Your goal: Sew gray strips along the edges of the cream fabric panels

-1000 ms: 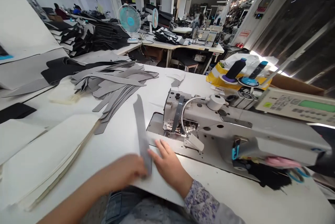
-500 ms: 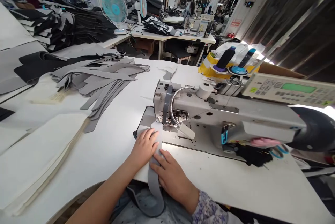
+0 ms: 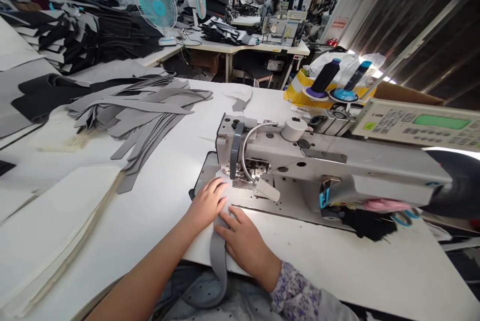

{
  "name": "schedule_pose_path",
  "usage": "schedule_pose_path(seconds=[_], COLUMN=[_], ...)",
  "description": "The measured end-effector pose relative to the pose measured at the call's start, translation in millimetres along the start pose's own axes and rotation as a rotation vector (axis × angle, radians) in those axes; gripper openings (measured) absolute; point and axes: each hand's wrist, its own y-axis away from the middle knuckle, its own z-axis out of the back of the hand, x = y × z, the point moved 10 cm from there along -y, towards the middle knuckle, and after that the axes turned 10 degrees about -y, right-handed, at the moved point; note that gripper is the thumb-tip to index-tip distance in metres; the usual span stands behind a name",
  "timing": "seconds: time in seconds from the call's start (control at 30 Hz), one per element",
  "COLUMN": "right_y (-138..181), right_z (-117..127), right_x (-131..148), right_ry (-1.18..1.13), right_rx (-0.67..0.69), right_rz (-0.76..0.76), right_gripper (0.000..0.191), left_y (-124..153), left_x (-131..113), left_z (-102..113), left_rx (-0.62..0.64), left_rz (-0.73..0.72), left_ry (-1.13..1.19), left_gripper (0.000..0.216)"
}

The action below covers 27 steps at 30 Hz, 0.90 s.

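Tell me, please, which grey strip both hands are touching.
The single grey strip leading to the sewing machine and drooping off the table; the heaped strips farther left are untouched.

Far tabletop (image 3: 217, 48): I log a round fan (image 3: 159, 7) with turquoise hub at its left, second fan (image 3: 200, 1) just beside it, angled aside. Dark stacked material (image 3: 127, 33) left of both. Dark seat (image 3: 248, 63) below. Right: red-and-white sign (image 3: 339, 22) on pillar (image 3: 354, 16); yellow-and-white bag (image 3: 299, 87) nearer.
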Motion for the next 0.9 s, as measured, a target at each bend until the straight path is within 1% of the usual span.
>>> schedule_pose_path(seconds=[0.17, 0.3, 0.47, 0.57, 0.6, 0.63, 0.67, 0.7, 0.73, 0.8, 0.83, 0.87, 0.9], right_y=[-9, -13, -19, -20, -20, -20, -19, -19, -19, -18, -18, -17, -16], right_z=[3, 1, -4, -5, -5, -5, -4, -4, -3, -4, -5, -7, -9], right_x=[-5, -10, -10, -8, -8, -8, -8, -8, -8, -7, -7, -7, -7], right_ry=[-0.014, -0.017, 0.042, 0.070, 0.073, 0.074, 0.075, 0.077, 0.081, 0.097, 0.109, 0.124, 0.142], right_rx=[-0.024, -0.053, -0.065, -0.066, -0.065, -0.061, -0.059, -0.056, -0.051, -0.039, -0.033, -0.028, -0.025], right_rz=[0.009, -0.011, -0.005, 0.004, 0.000, -0.007, -0.016, -0.022, -0.026, -0.032, -0.034, -0.037, -0.037], right_gripper=[0.045, 0.046, 0.048, 0.047, 0.047, 0.047, 0.047, 0.048, 0.048, 0.050, 0.051, 0.052, 0.052], left_y=[-8, -17, -28, -23, -17, -9, 2, 16, 35, 85, 117, 154, 197], left_x=[5, 9, 9, 12, 19, 30, 47, 71, 101, 178, 223, 268, 314], left_z=[-1, 0, 0, 6, 10, 17, 26, 38, 51, 81, 98, 119, 142], left_rx=[0.013, 0.020, 0.024, 0.041, 0.043, 0.043, 0.043, 0.041, 0.046, 0.069, 0.080, 0.061, 0.040], left_rz=[0.009, -0.018, -0.050, -0.039, -0.027, -0.005, 0.028, 0.076, 0.137, 0.287, 0.391, 0.520, 0.708], left_ry=[-0.007, -0.007, -0.018, -0.060, -0.081, -0.106, -0.135, -0.169, -0.212, -0.310, -0.364, -0.428, -0.517], left_gripper=[0.037, 0.035, 0.032, 0.031, 0.031, 0.031, 0.032, 0.034, 0.037, 0.045, 0.050, 0.053, 0.054])
